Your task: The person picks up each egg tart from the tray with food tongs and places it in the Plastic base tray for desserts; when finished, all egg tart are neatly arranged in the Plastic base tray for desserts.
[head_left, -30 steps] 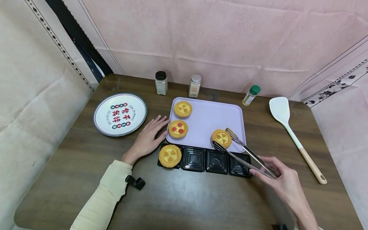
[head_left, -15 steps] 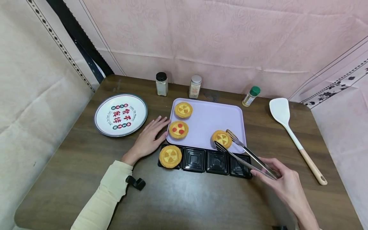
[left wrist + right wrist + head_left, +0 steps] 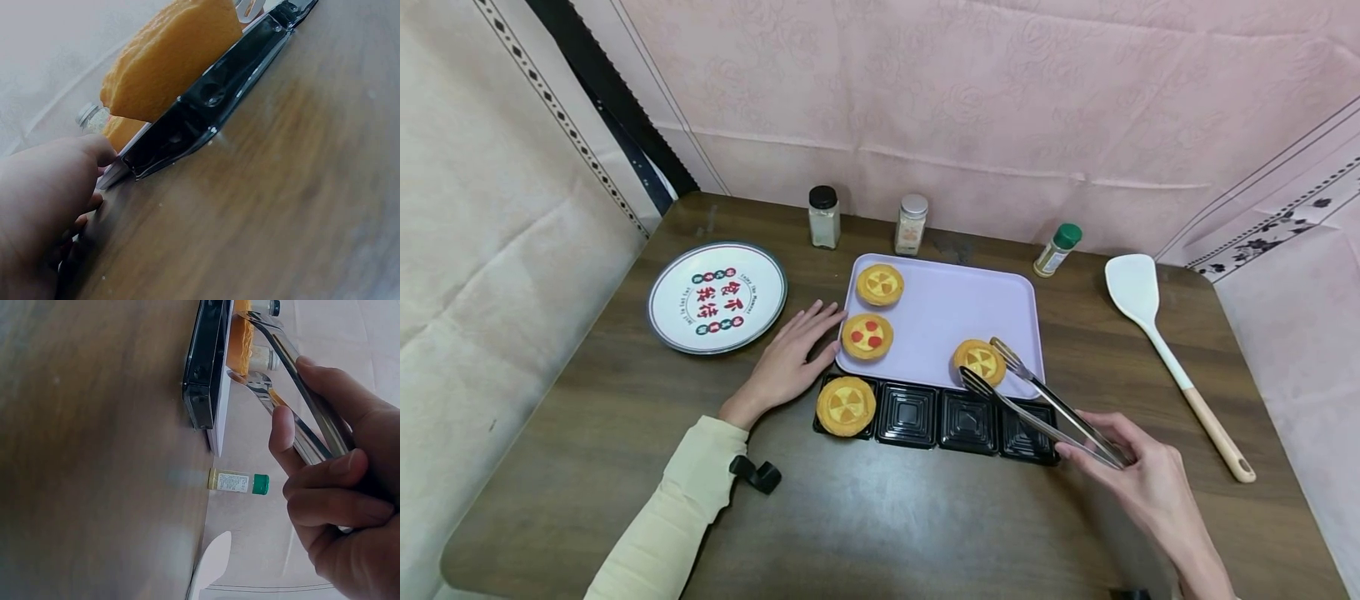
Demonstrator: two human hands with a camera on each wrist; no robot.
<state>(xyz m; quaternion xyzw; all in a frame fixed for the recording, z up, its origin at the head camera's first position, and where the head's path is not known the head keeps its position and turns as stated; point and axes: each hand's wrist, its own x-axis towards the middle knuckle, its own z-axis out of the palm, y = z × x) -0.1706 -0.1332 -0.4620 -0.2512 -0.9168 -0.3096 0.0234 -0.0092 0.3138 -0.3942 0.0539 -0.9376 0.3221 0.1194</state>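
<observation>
My right hand grips a pair of metal tongs near their back end. The tongs' two tips stand apart on either side of a yellow tart at the front of the lilac tray. Two more tarts sit on the tray's left side. A black compartment tray lies in front, with one tart in its leftmost cell. My left hand lies flat on the table, fingertips at the lilac tray's left edge. The right wrist view shows my fingers curled round the tongs.
A printed round plate lies at the left. Three spice jars stand along the back. A white spatula lies at the right. A small black clip sits by my left sleeve.
</observation>
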